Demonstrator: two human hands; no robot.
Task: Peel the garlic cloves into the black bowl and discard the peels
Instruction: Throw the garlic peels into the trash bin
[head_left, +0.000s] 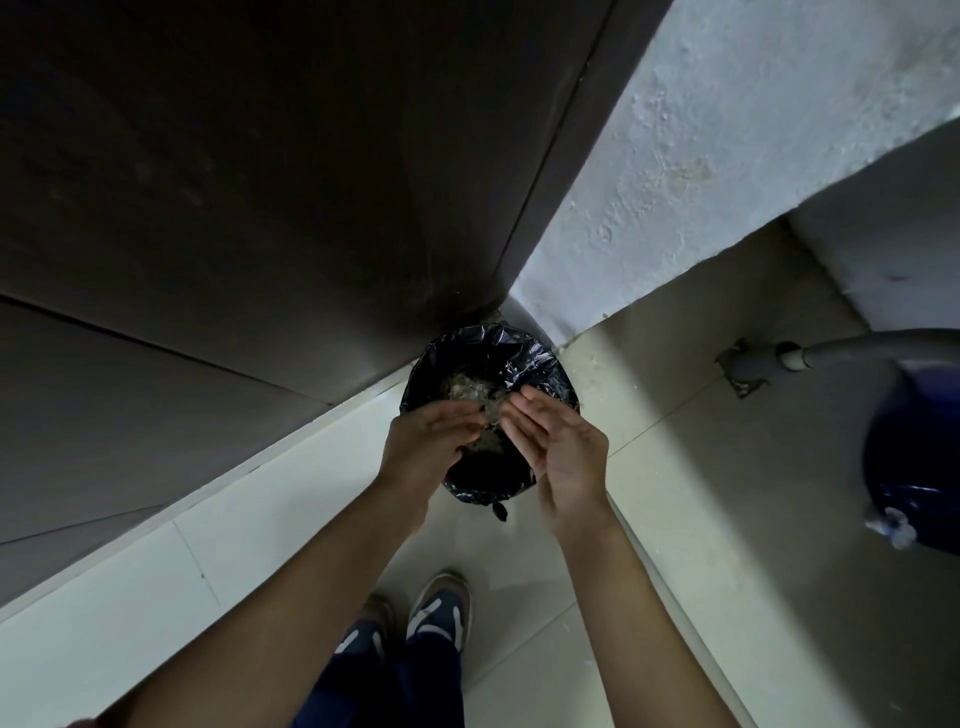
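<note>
A small bin lined with a black bag (545, 369) stands on the floor in the corner between a dark door and a white wall. Pale garlic peels (470, 388) lie inside it. Both my hands hover over the bin's near half. My left hand (428, 441) has its fingers stretched toward the right. My right hand (556, 441) faces it, palm turned inward with straight fingers. A few blurred flakes of peel (491, 415) show between the fingertips. The black bowl and the garlic cloves are out of view.
A dark door (260, 182) fills the upper left and a rough white wall (701, 130) the upper right. A blue container (914, 467) and a grey pipe (841, 353) are at the right edge. My feet in shoes (436, 608) stand on light floor tiles (156, 597).
</note>
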